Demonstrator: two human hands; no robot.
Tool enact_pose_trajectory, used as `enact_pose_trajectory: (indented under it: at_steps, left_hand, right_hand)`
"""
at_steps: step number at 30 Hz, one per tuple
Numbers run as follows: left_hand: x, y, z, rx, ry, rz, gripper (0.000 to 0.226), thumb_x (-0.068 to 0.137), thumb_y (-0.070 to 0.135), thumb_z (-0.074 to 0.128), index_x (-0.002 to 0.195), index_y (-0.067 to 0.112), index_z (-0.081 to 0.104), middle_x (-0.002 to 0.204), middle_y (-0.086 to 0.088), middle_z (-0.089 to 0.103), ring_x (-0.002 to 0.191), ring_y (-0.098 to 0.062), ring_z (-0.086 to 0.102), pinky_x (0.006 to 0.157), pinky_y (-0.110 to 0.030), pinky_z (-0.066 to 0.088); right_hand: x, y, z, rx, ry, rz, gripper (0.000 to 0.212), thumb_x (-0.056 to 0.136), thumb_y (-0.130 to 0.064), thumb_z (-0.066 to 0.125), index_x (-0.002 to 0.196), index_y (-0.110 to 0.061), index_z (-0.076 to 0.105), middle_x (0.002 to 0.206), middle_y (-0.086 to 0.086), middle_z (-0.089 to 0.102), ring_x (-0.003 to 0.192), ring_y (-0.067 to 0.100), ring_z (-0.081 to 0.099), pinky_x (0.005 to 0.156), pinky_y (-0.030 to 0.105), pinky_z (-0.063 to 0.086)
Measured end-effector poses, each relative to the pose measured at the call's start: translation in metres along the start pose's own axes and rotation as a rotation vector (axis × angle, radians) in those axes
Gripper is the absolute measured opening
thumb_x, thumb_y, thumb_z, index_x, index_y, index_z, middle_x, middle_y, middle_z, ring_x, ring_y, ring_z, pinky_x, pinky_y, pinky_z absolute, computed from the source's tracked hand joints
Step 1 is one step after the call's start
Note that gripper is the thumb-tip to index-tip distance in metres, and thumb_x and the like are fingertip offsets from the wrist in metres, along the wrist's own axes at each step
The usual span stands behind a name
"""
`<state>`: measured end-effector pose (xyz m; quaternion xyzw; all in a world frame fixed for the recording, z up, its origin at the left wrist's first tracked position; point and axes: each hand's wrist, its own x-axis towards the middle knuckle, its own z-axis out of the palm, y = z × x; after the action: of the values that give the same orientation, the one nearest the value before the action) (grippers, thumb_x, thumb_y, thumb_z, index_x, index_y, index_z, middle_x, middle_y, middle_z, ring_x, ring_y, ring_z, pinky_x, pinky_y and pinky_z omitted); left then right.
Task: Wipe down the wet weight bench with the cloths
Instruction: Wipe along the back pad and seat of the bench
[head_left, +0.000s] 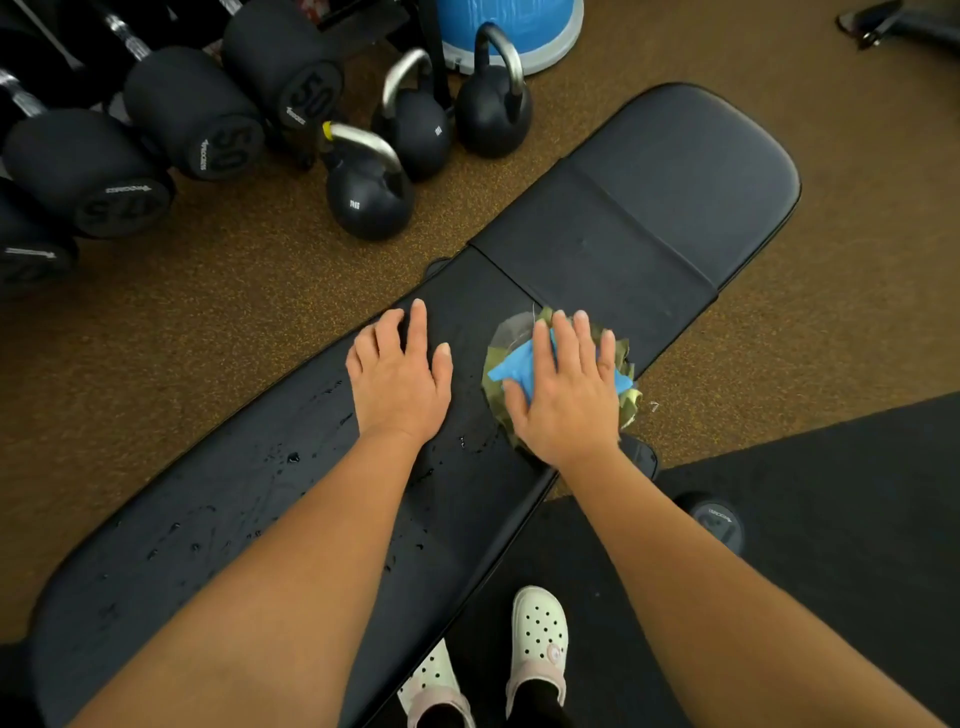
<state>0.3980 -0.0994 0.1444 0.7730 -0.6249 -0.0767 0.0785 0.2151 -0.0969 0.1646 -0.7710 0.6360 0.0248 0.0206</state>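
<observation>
A long black padded weight bench (649, 208) runs diagonally from lower left to upper right. Water droplets (291, 457) speckle its near pad. My right hand (566, 384) lies flat, fingers spread, pressing a bundle of cloths (511, 366) onto the bench by the pad seam; I see blue, olive green and grey pieces. My left hand (400, 374) rests palm down on the bare pad just left of the cloths, holding nothing.
Three black kettlebells (369, 197) stand on the brown speckled floor beyond the bench. Black dumbbells (192, 114) sit on a rack at the upper left. A blue dome (509, 26) is at the top. My white clogs (537, 639) and a dark mat (831, 519) are on the near side.
</observation>
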Motion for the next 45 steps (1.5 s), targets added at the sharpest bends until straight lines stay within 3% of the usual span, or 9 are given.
enact_pose_trajectory:
  at_steps: [4, 8, 14, 19, 25, 28, 32, 37, 45]
  left_hand:
    - [-0.004, -0.005, 0.001, -0.002, 0.003, 0.041, 0.058, 0.098, 0.044, 0.034, 0.150, 0.017, 0.029, 0.145, -0.010, 0.037, 0.128, -0.032, 0.033, 0.104, -0.048, 0.033]
    - [-0.009, -0.012, 0.001, 0.002, -0.029, 0.077, 0.059, 0.100, 0.043, 0.024, 0.152, 0.015, 0.023, 0.155, -0.011, 0.029, 0.141, -0.032, 0.023, 0.116, -0.050, 0.022]
    - [-0.019, -0.022, 0.003, 0.077, -0.096, -0.004, 0.061, 0.099, 0.051, 0.012, 0.154, 0.027, -0.001, 0.163, -0.008, -0.003, 0.149, -0.027, -0.006, 0.117, -0.055, 0.000]
    - [-0.022, -0.021, 0.003, 0.076, -0.093, -0.049, 0.059, 0.099, 0.053, 0.010, 0.153, 0.034, -0.001, 0.162, -0.010, -0.007, 0.148, -0.030, -0.009, 0.114, -0.060, -0.002]
    - [-0.021, -0.021, 0.003, 0.067, -0.103, -0.084, 0.057, 0.099, 0.054, 0.010, 0.153, 0.039, -0.001, 0.163, -0.005, -0.006, 0.148, -0.029, -0.011, 0.113, -0.063, -0.004]
    - [-0.021, -0.021, 0.003, 0.073, -0.091, -0.076, 0.057, 0.099, 0.053, 0.010, 0.153, 0.038, 0.000, 0.163, -0.006, -0.005, 0.148, -0.029, -0.009, 0.114, -0.062, -0.002]
    - [-0.022, -0.021, 0.003, 0.078, -0.096, -0.079, 0.056, 0.099, 0.052, 0.009, 0.153, 0.038, 0.000, 0.163, -0.005, -0.005, 0.148, -0.029, -0.009, 0.115, -0.061, -0.001]
    - [-0.021, -0.022, 0.004, 0.068, -0.105, -0.079, 0.056, 0.099, 0.053, 0.009, 0.153, 0.039, -0.001, 0.163, -0.005, -0.006, 0.148, -0.028, -0.010, 0.116, -0.059, -0.002]
    - [-0.021, -0.022, 0.004, 0.073, -0.098, -0.073, 0.057, 0.098, 0.052, 0.009, 0.153, 0.037, -0.001, 0.163, -0.006, -0.005, 0.148, -0.030, -0.008, 0.117, -0.058, 0.000]
  right_hand:
    - [-0.007, -0.037, 0.005, 0.043, -0.056, -0.041, 0.070, 0.097, -0.045, 0.021, 0.152, -0.002, 0.011, 0.160, 0.020, 0.003, 0.148, 0.036, -0.007, 0.120, 0.051, 0.002]
    - [-0.035, -0.026, 0.011, 0.032, -0.073, -0.251, 0.069, 0.098, -0.049, 0.025, 0.152, -0.005, 0.020, 0.161, 0.016, 0.007, 0.149, 0.033, -0.002, 0.120, 0.051, 0.007]
    - [-0.010, -0.039, 0.007, 0.032, -0.058, 0.086, 0.074, 0.095, -0.050, 0.025, 0.151, -0.002, 0.016, 0.160, 0.022, 0.007, 0.148, 0.038, -0.002, 0.118, 0.056, 0.002]
    - [-0.045, -0.023, 0.012, 0.019, -0.090, -0.304, 0.070, 0.098, -0.052, 0.027, 0.152, -0.007, 0.023, 0.161, 0.016, 0.009, 0.149, 0.033, 0.001, 0.119, 0.052, 0.008]
    - [-0.007, -0.030, 0.010, 0.125, 0.015, 0.038, 0.070, 0.094, -0.052, 0.036, 0.150, -0.011, 0.030, 0.159, 0.016, 0.018, 0.147, 0.035, 0.013, 0.118, 0.050, 0.014]
    - [-0.017, -0.049, 0.011, 0.101, -0.025, -0.090, 0.067, 0.097, -0.050, 0.031, 0.152, -0.012, 0.024, 0.160, 0.017, 0.012, 0.148, 0.034, 0.007, 0.119, 0.050, 0.009]
    - [-0.036, -0.024, 0.014, 0.104, -0.052, -0.306, 0.068, 0.095, -0.057, 0.034, 0.149, -0.016, 0.034, 0.158, 0.012, 0.024, 0.145, 0.033, 0.021, 0.115, 0.051, 0.024]
    - [0.013, -0.020, -0.001, 0.009, 0.049, -0.098, 0.071, 0.087, -0.063, 0.042, 0.132, -0.009, 0.052, 0.128, 0.017, 0.051, 0.115, 0.037, 0.046, 0.099, 0.049, 0.035]
    - [-0.040, -0.018, 0.008, 0.033, -0.110, -0.480, 0.065, 0.098, -0.049, 0.030, 0.150, -0.010, 0.028, 0.160, 0.013, 0.016, 0.148, 0.030, 0.013, 0.117, 0.050, 0.021]
